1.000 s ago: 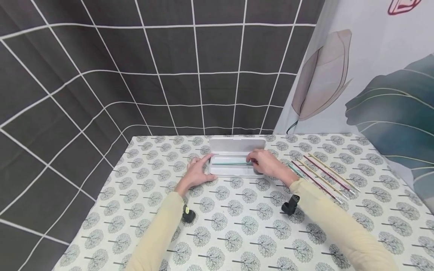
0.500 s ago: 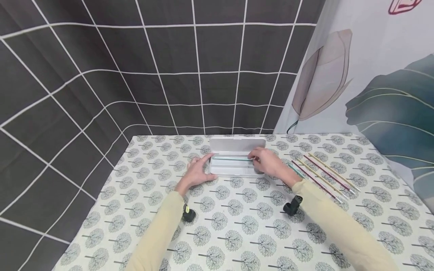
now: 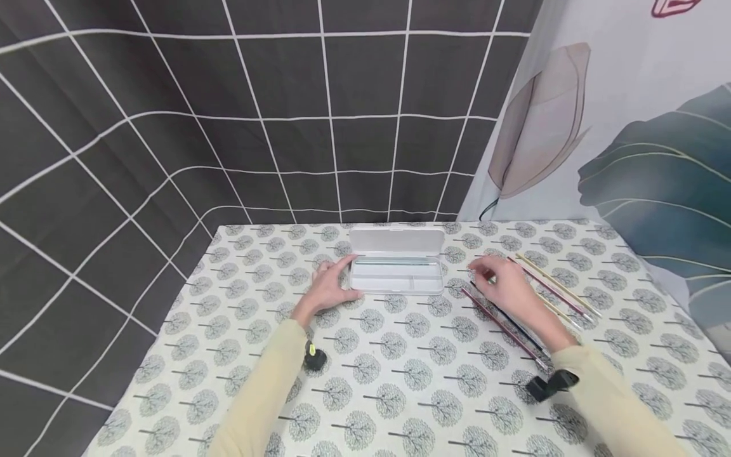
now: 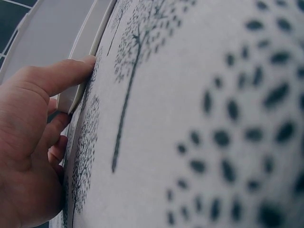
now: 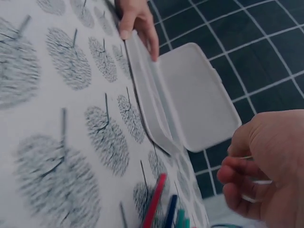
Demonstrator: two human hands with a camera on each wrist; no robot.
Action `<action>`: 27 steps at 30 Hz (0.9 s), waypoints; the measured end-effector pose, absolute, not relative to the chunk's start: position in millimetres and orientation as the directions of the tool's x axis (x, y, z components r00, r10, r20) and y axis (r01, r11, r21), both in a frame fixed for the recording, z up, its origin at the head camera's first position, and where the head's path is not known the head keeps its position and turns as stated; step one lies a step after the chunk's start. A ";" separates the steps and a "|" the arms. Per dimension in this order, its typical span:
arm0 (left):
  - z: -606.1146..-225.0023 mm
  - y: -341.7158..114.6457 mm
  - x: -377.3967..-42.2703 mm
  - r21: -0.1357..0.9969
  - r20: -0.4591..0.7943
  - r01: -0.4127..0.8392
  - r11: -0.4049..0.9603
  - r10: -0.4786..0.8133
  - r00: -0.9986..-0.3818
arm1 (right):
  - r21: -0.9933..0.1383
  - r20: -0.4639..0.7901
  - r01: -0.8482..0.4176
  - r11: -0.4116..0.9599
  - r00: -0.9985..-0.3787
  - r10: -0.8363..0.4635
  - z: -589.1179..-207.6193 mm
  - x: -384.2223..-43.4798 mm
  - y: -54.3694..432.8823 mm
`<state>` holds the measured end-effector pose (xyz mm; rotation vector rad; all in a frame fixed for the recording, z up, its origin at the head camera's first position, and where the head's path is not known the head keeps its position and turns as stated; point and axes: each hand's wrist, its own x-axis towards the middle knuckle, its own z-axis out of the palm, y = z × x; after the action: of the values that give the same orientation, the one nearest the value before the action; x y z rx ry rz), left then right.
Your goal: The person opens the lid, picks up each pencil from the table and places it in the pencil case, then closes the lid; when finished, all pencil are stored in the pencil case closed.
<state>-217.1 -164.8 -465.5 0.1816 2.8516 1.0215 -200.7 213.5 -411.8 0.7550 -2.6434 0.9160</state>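
Note:
A white pencil case [image 3: 397, 292] lies on the cloth with its lid [image 3: 396, 241] raised. In its back compartment lies a thin pale teal pencil [image 3: 394, 262]. My left hand [image 3: 327, 291] grips the case's left end, with the thumb at the front and fingers at the back, as the left wrist view also shows. My right hand [image 3: 505, 289] hovers right of the case, over several pencils, its fingers loosely bent. Under and beside it lie a dark red pencil [image 3: 502, 325] and a dark blue one [image 3: 525, 333]. A thin yellowish sliver shows by its fingers in the right wrist view.
Farther right lie another red pencil [image 3: 556, 289] and gold ones, one [image 3: 559, 281] at the outer side. The tree-print tablecloth [image 3: 394, 374] covers the table. A dark grid curtain [image 3: 365, 146] hangs behind, and a leaf-print curtain [image 3: 617, 158] on the right.
My right hand set the teal pencil toward the back of the case, let go, and moved right over the loose pencils. My left hand stayed on the case.

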 end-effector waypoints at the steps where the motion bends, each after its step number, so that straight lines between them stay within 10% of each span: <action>1: -465.9 -165.4 -218.1 0.637 -0.056 0.079 0.767 0.148 -0.987 | -0.509 0.372 -0.529 0.679 -0.847 -0.381 -411.2 -194.6 218.9; 27: -464.9 -163.8 -216.8 0.641 -0.073 0.061 0.765 0.140 -0.987 | -0.500 0.144 -0.202 0.842 -0.978 -0.149 -437.5 -90.5 266.2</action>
<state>-216.8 -163.8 -464.9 0.1622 2.8412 1.0261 -90.5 266.2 -437.5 0.2785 -2.9193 0.8086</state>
